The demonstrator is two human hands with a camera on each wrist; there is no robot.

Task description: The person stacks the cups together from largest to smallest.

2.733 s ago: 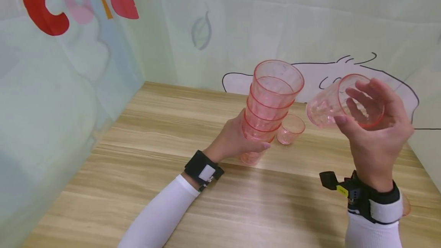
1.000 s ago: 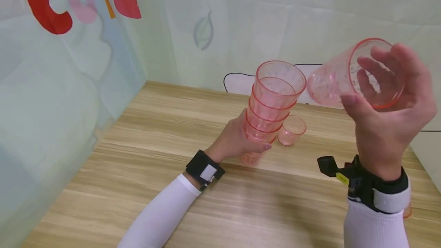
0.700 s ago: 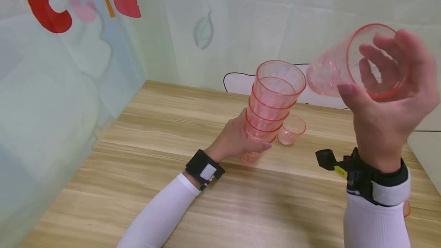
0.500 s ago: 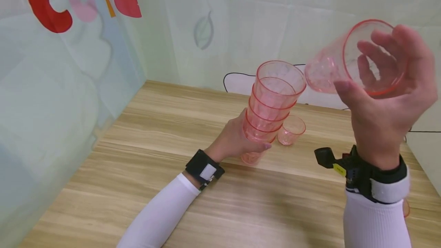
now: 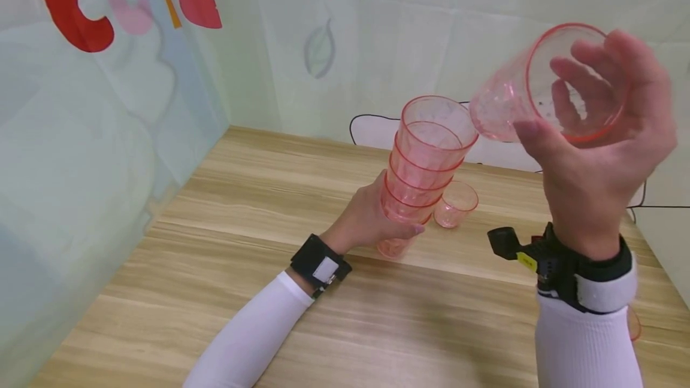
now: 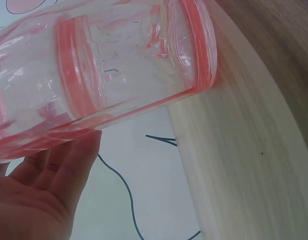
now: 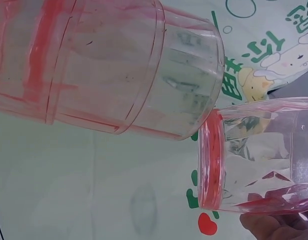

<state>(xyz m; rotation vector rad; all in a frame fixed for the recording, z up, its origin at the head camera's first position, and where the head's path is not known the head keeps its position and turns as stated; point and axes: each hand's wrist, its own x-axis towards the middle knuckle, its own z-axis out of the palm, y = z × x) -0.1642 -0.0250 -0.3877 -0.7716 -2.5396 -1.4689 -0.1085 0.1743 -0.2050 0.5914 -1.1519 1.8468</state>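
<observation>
Risen toward the cup stack point(image 5: 426, 166) gripped by the left hand point(image 5: 366, 220), the right hand point(image 5: 598, 160) grips a light, slippery pink cup point(image 5: 539, 85) round its rim.

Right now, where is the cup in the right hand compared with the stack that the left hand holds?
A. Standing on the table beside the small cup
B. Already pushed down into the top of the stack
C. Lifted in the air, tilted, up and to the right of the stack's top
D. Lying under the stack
C: the right hand holds the cup tilted in the air beside the top of the stack, which the left hand grips low down.
</observation>
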